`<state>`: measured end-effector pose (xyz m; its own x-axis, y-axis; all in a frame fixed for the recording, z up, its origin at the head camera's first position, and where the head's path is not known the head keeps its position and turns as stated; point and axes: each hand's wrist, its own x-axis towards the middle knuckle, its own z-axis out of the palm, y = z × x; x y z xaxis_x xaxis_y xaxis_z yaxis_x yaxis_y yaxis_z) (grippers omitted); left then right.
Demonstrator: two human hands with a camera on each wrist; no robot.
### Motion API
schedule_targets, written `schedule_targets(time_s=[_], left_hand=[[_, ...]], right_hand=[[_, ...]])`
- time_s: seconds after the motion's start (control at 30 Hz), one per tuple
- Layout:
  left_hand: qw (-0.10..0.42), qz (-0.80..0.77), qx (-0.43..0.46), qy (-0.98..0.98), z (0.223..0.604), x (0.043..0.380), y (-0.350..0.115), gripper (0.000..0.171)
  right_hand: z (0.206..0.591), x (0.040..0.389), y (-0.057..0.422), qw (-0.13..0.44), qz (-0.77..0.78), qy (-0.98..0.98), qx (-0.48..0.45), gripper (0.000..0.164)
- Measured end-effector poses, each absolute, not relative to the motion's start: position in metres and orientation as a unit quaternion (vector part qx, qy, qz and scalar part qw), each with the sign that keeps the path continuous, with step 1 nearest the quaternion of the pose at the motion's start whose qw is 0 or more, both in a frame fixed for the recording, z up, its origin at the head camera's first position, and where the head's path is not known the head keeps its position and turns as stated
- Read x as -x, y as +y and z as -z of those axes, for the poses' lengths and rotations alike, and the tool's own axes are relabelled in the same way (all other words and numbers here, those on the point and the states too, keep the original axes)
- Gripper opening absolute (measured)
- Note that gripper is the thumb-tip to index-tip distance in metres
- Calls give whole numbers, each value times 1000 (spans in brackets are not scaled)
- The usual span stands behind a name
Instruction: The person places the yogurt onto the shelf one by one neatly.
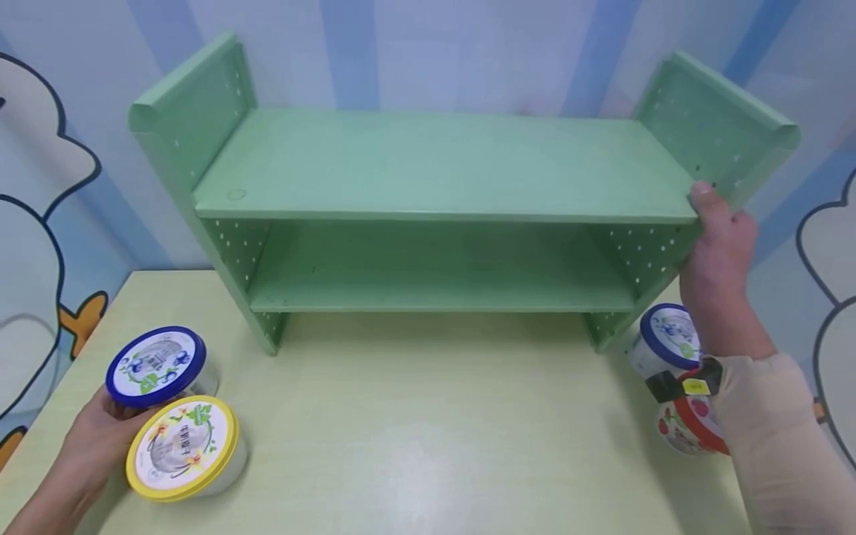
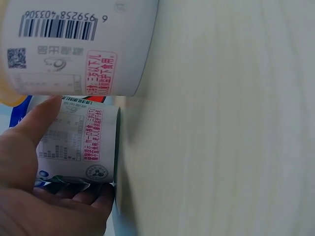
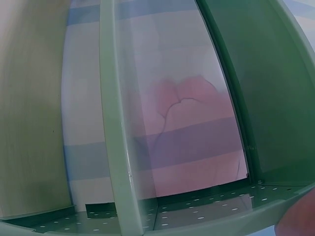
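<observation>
My left hand [image 1: 96, 442] grips a round white tub with a blue lid [image 1: 157, 365] at the table's left. In the left wrist view, the thumb lies along the tub's printed side [image 2: 64, 137] and the fingers curl round its other side. Close beside it stands a tub with a yellow lid [image 1: 182, 449], its barcode [image 2: 58, 27] facing the left wrist camera. My right hand [image 1: 718, 256] holds the right side panel of a green two-tier shelf [image 1: 441, 167], thumb at the upper board's front corner. Only a bit of that hand [image 3: 298, 219] shows in the right wrist view.
Behind my right forearm stand another blue-lidded tub [image 1: 669, 338] and a red-lidded tub [image 1: 692, 427], both partly hidden. The shelf stands on a pale wooden table [image 1: 428, 416] near a blue striped wall [image 1: 461, 52]. Rows of small holes dot its side panels [image 1: 649, 256].
</observation>
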<state>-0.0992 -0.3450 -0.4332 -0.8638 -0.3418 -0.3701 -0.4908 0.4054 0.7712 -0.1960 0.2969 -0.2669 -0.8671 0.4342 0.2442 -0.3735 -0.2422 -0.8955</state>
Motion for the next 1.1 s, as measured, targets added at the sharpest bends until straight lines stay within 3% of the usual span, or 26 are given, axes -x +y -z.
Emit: schedule_targets(time_s=[0.47, 1.1], left_hand=[[55, -496, 252, 829, 434, 96, -344, 93], [62, -502, 262, 822, 422, 95, -340, 101]], right_hand=[[268, 195, 297, 250, -790, -559, 30, 34], [267, 194, 297, 249, -793, -555, 43, 37]])
